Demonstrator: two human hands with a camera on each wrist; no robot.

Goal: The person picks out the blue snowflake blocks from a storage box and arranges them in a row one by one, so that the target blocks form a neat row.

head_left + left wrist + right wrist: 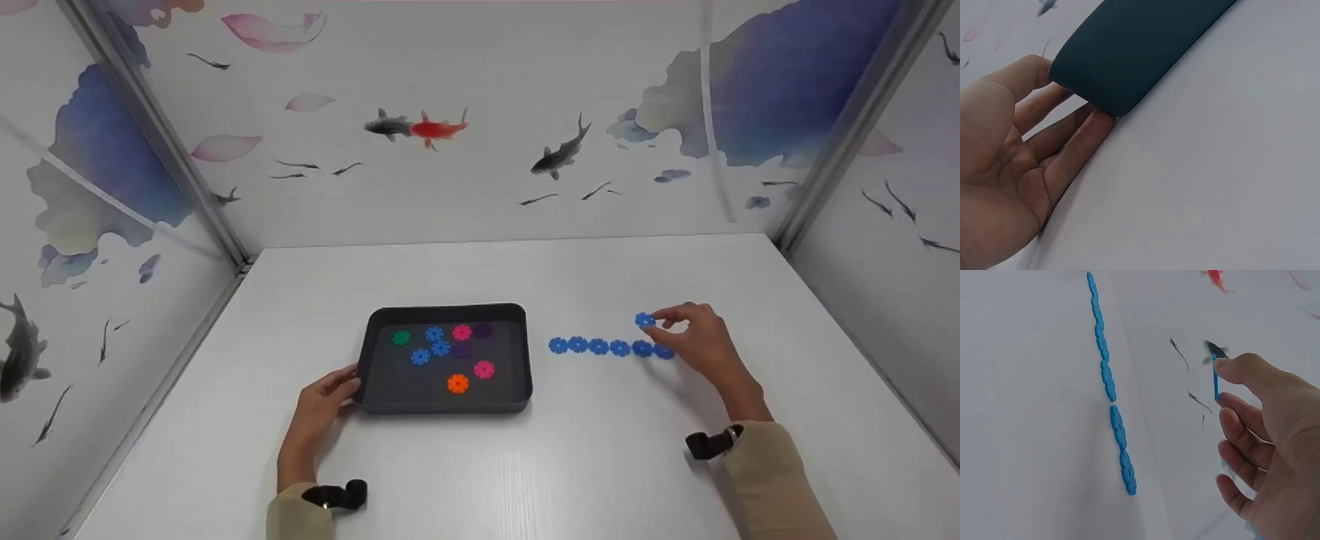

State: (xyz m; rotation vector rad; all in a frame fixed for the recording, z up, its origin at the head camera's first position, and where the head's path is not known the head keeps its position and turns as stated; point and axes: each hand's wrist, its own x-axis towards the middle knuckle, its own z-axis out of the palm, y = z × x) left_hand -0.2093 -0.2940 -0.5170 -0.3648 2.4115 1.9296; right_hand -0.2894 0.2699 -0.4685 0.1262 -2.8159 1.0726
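Note:
My right hand (pixel 703 346) pinches a blue snowflake disc (pixel 644 319) between thumb and forefinger, above the table. In the right wrist view this held disc (pixel 1215 377) appears edge-on, and the other fingers curl loosely below it. Just under the hand lies a row of several blue snowflake discs (pixel 598 346); the hand partly covers its right end in the head view. My left hand (pixel 319 412) holds the dark grey tray (pixel 397 394) at its left side. The left wrist view has the thumb at the tray's rim (pixel 1067 64) and fingers under its lower edge.
Inside the tray lie a green disc (pixel 401 337), an orange disc (pixel 457 383), pink discs (pixel 484 369), dark purple discs (pixel 461 350) and several blue ones (pixel 421 357). The white table (pixel 480 472) is bounded by printed walls (pixel 480 67) behind and at both sides.

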